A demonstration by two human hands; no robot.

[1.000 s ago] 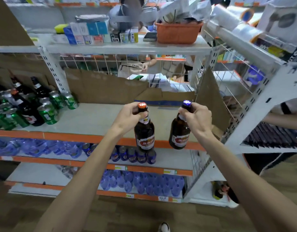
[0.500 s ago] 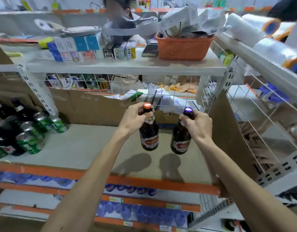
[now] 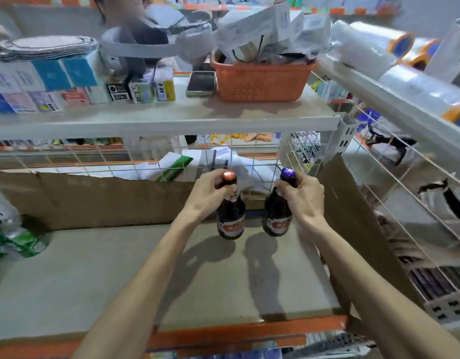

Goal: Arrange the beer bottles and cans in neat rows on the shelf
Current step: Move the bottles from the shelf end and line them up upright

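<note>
Brown bottles, held by their necks: the left hand [image 3: 205, 197] curls round the orange-capped bottle [image 3: 231, 218], the right hand [image 3: 306, 196] round the purple-capped bottle [image 3: 276, 218]. Both have come lower and further back, near the back right corner of the shelf [image 3: 107, 275]. Bare shelf runs left to the green cans [image 3: 21, 243].

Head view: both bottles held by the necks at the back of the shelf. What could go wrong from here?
1. The left hand and right hand grip only the necks, so the orange-capped bottle or purple-capped bottle could land tilted on the shelf and tip.
2. The bottles are close together; a swing could knock glass on glass.
3. The cardboard just behind might get bumped.
</note>
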